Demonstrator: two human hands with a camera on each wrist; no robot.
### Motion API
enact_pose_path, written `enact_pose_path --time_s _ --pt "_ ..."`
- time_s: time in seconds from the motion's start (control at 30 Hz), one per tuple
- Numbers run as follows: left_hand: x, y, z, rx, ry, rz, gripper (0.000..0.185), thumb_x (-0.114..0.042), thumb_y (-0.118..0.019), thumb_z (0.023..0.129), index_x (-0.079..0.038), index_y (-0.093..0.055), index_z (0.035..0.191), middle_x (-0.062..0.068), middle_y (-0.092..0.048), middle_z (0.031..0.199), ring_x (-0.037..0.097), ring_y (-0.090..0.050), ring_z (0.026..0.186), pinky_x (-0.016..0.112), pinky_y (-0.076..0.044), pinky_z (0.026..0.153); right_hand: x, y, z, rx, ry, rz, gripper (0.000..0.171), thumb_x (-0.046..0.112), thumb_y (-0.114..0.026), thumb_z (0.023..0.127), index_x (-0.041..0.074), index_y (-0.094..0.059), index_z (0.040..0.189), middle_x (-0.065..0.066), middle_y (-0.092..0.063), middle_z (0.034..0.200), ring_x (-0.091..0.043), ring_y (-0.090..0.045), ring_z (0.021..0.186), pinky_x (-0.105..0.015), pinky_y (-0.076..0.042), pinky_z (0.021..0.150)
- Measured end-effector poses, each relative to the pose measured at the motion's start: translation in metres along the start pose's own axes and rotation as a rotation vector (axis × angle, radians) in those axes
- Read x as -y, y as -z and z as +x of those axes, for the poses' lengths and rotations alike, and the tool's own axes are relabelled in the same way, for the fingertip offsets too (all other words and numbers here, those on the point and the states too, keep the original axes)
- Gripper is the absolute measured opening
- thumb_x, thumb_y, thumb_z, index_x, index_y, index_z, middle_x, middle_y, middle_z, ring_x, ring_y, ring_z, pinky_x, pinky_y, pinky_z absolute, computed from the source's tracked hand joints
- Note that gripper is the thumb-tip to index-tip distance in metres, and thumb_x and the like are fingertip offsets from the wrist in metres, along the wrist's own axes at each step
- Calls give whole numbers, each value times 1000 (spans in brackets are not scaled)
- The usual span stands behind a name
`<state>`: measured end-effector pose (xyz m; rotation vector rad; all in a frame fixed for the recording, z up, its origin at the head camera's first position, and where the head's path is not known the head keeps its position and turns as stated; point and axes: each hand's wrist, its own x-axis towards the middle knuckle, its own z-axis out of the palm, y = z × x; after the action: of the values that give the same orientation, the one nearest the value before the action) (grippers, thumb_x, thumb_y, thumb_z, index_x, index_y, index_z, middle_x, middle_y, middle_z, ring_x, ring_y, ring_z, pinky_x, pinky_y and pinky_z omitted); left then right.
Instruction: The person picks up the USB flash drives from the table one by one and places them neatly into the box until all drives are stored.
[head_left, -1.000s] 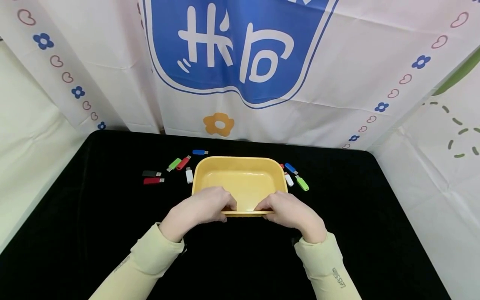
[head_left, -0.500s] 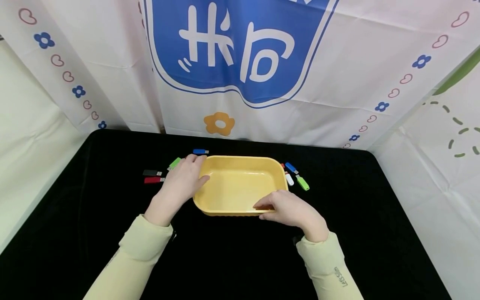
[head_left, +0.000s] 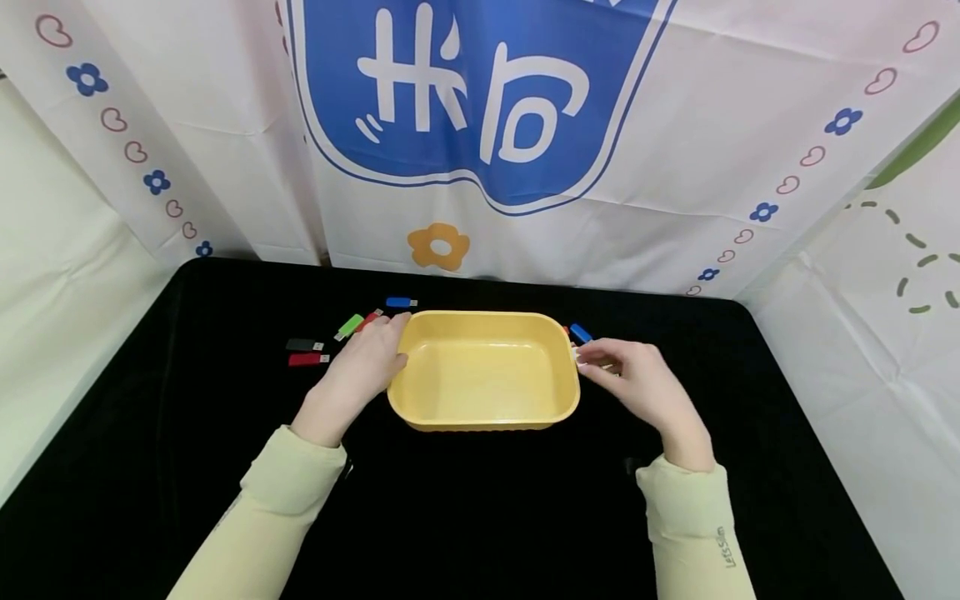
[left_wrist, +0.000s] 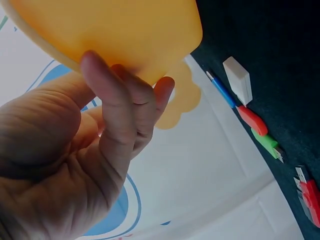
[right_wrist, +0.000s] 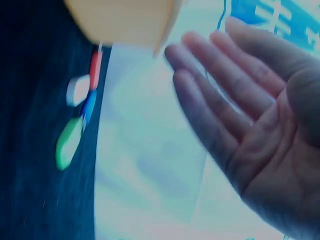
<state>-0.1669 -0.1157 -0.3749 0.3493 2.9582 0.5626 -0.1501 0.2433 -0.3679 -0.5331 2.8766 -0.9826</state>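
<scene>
A yellow plastic tub (head_left: 483, 375) stands on the black table. My left hand (head_left: 363, 358) grips its left rim, with the thumb over the inner side and the fingers on the outer wall. By the right rim is my right hand (head_left: 637, 379); in the right wrist view its fingers are loosely extended, apart from the tub and holding nothing. Beyond the left hand lie USB sticks: blue (head_left: 401, 302), green (head_left: 348, 327), dark grey (head_left: 304, 344) and red (head_left: 308, 359). The left wrist view also shows a white USB stick (left_wrist: 239, 82), hidden by the hand in the head view.
To the tub's right lie more USB sticks: red (right_wrist: 95, 70), white (right_wrist: 77, 90), blue (right_wrist: 89, 107) and green (right_wrist: 69, 142). The right hand covers most of the green one in the head view. A printed white curtain (head_left: 660, 208) hangs behind the table.
My left hand moved from the tub's front rim to its left rim and took hold there. My right hand let go of the front rim and moved to the right side. The tub barely shifted.
</scene>
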Motion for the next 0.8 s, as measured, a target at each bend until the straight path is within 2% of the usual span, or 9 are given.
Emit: enact_pose_path --time_s 0.17,0.33,0.5,0.63,0.73,0.8 --pt "2 -2 1 -13 -19 -22 57 -3 -65 94 8 -42 145 31 -59 129 40 -62 114 47 -58 91 -29 12 -5 -90 -167 -88 24 13 -65 97 3 -69 118 -15 -75 109 -27 -73 93 -46 -59 84" --pt "3 -2 2 -14 -18 -35 58 -3 -64 94 7 -41 147 31 -58 130 39 -63 113 46 -58 90 -48 14 -8 -56 -281 -163 31 15 -63 98 0 -65 125 -18 -73 110 -30 -71 95 -51 -56 87" --pt "2 -1 3 16 -3 -38 60 -4 -65 94 6 -40 148 31 -57 132 38 -63 114 47 -58 92 -52 8 -3 4 -312 -154 34 15 -62 98 1 -62 129 -19 -71 114 -32 -70 100 -51 -56 90" --pt "0 0 3 34 7 -42 60 -5 -66 94 6 -41 148 30 -57 132 37 -63 114 47 -58 92 -53 2 0 30 -304 -149 35 12 -62 97 0 -60 130 -20 -70 116 -33 -70 101 -50 -56 90" --pt "-1 1 2 56 26 -56 60 -6 -67 93 4 -41 147 29 -57 132 35 -63 113 44 -59 90 -54 -1 1 38 -290 -149 37 8 -63 95 -1 -60 131 -22 -69 117 -33 -70 100 -50 -57 89" --pt "-2 1 2 84 47 -78 61 -6 -66 94 3 -40 147 27 -56 134 33 -64 110 39 -61 83 -55 -3 2 41 -274 -156 38 7 -64 94 -1 -59 131 -23 -68 118 -33 -70 99 -50 -57 89"
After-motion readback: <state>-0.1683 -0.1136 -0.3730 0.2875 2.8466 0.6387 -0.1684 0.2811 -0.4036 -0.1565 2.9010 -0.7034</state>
